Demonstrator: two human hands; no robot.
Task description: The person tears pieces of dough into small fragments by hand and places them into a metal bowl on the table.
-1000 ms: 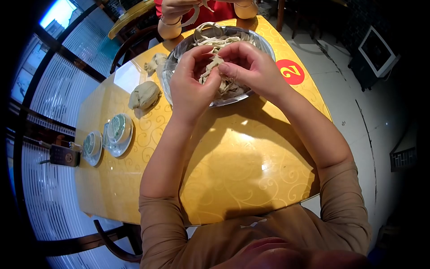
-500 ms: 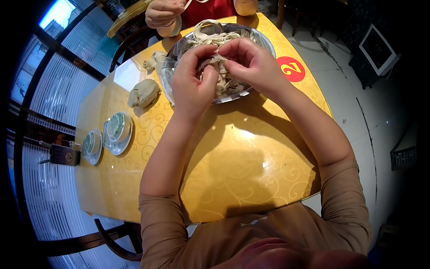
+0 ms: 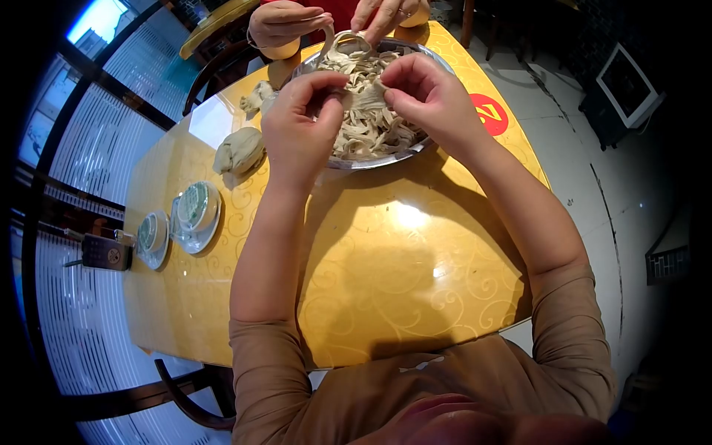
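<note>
The left hand (image 3: 305, 119) is curled, its thumb and forefinger brought close together on one end of a strip (image 3: 366, 98). The right hand (image 3: 430, 96) pinches the other end between thumb and forefinger, its remaining fingers folded in. The strip spans the gap between the two hands, above the near half of the bowl (image 3: 380, 162); the left fingertips partly hide its end, so the exact grip there is hard to make out.

The bowl is metal and stands at the far end of the yellow bench (image 3: 386, 297), heaped with pale, torn strips (image 3: 380, 135). Across from the wearer, a person in red has both hands over the bowl's far edge: one hand (image 3: 289, 26) holds up a strip that hangs towards the bowl, while the other hand (image 3: 383, 16) reaches down to a looped strip (image 3: 348, 43).

Left of the bowl a rounded lump (image 3: 239, 150) lies on the bench, with a smaller piece (image 3: 256, 98) beyond it. Nearer the window stand two wrapped dish sets (image 3: 196, 215) (image 3: 152, 239), side by side, and a dark box (image 3: 104, 254). A red sticker (image 3: 489, 115) marks the bench's right edge.
</note>
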